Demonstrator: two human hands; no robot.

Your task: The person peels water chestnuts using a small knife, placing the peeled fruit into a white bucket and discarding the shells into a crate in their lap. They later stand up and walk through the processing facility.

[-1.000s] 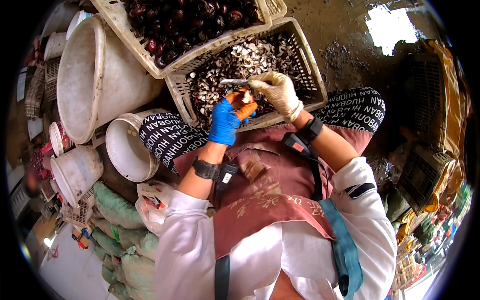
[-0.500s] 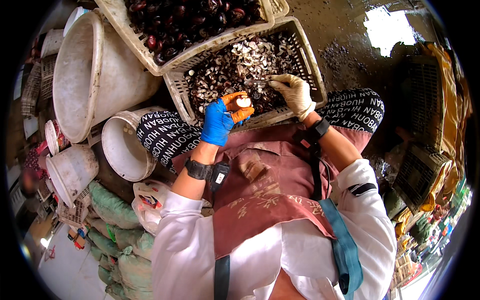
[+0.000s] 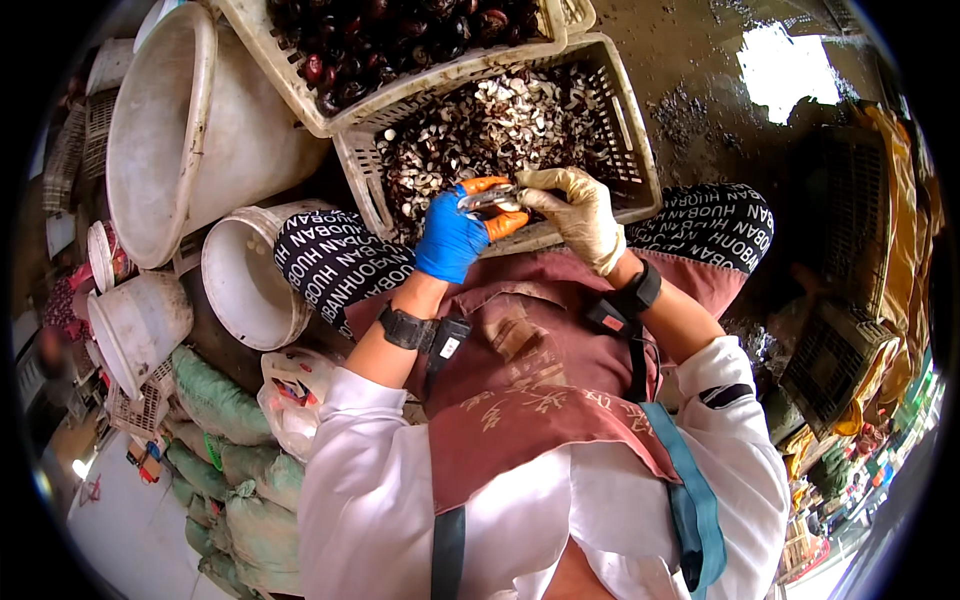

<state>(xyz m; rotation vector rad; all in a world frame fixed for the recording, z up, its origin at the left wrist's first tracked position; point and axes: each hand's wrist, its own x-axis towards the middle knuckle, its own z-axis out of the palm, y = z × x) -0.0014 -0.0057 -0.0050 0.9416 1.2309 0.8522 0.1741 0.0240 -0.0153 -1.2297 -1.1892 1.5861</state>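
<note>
Metal blade [image 3: 488, 197] between orange fingers [image 3: 507, 225]

White sleeves [image 3: 365, 440], dusty-red apron [image 3: 545, 430], teal straps [image 3: 695, 512], black wristbands [image 3: 405, 328], blue left glove [image 3: 447, 240] with orange fingers [image 3: 508, 224], cream right glove [image 3: 587, 220]

Ran in bold white capitals, row after row, over both legs of the black trousers [image 3: 345, 262]. Stood in pale, brush-like characters in a bowed line across the upper part of the red-brown apron [image 3: 575, 365], creased and too soft to make out surely. Showed only as a small white label [image 3: 449, 347] on the left wrist box [image 3: 452, 332] and a red label [image 3: 612, 322] on the right wrist box [image 3: 603, 311], both too tiny to read.
</note>
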